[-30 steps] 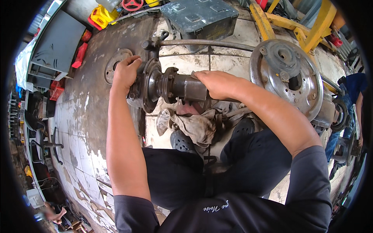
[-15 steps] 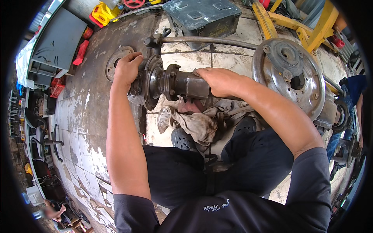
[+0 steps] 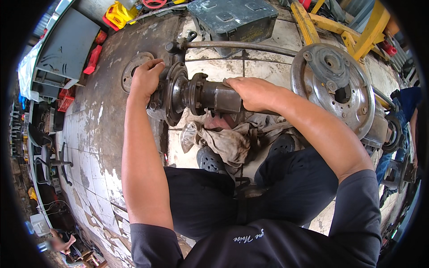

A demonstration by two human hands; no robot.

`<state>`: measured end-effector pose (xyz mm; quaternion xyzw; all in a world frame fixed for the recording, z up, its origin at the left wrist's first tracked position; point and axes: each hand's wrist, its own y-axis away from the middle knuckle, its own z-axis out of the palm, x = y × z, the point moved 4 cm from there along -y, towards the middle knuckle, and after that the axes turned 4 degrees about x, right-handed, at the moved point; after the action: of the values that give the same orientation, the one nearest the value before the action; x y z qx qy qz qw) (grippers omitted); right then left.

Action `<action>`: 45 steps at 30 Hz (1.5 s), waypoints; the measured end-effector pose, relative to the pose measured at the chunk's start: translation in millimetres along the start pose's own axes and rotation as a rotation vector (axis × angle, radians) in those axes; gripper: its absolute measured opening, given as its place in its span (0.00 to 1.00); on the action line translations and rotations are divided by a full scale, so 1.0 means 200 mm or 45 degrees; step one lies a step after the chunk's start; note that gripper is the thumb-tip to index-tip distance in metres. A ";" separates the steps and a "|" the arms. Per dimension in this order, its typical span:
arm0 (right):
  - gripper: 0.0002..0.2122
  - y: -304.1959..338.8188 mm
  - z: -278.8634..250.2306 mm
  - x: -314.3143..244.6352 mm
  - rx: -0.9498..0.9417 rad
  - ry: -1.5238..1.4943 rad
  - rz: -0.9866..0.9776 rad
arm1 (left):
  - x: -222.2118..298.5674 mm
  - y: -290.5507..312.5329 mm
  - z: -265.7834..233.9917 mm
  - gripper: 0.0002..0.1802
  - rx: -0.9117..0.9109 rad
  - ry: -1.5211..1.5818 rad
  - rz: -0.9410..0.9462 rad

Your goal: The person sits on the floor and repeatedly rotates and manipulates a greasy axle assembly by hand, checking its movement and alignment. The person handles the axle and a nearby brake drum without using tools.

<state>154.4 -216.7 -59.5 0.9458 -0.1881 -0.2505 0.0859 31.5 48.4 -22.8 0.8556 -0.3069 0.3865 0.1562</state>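
A greasy steel vehicle axle [image 3: 220, 97] lies crosswise in front of my knees. My left hand [image 3: 146, 80] is closed over its left end, around the steering knuckle [image 3: 161, 96]; the fingertips are partly hidden. My right hand [image 3: 254, 93] grips the axle tube just right of a bolted flange [image 3: 196, 94], fingers together on top and the underside hidden. A round brake backing plate [image 3: 308, 80] stands at the axle's right end. Behind both hands runs a long tie rod [image 3: 241, 46]. Below the tube lies a dirty rag [image 3: 223, 142], between my shoes.
A dark green box [image 3: 232, 22] sits beyond the tie rod. Yellow steel stands [image 3: 306, 24] rise at the far right. A flat metal disc [image 3: 130, 73] lies left of my left hand. Grey cabinets [image 3: 67, 49] and a red crate [image 3: 66, 100] line the left side.
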 end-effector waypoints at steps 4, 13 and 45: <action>0.27 0.00 0.00 0.00 -0.004 0.005 0.008 | 0.00 0.00 0.00 0.22 0.001 -0.003 -0.008; 0.27 0.01 -0.01 -0.01 0.000 0.006 -0.001 | -0.02 -0.01 0.00 0.22 -0.003 0.005 -0.007; 0.28 0.00 0.01 0.00 -0.007 -0.015 0.016 | 0.00 -0.01 0.00 0.23 -0.025 0.003 0.018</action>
<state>153.1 -217.0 -60.4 0.9428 -0.1938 -0.2561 0.0888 31.5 49.8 -23.1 0.8513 -0.3167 0.3858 0.1620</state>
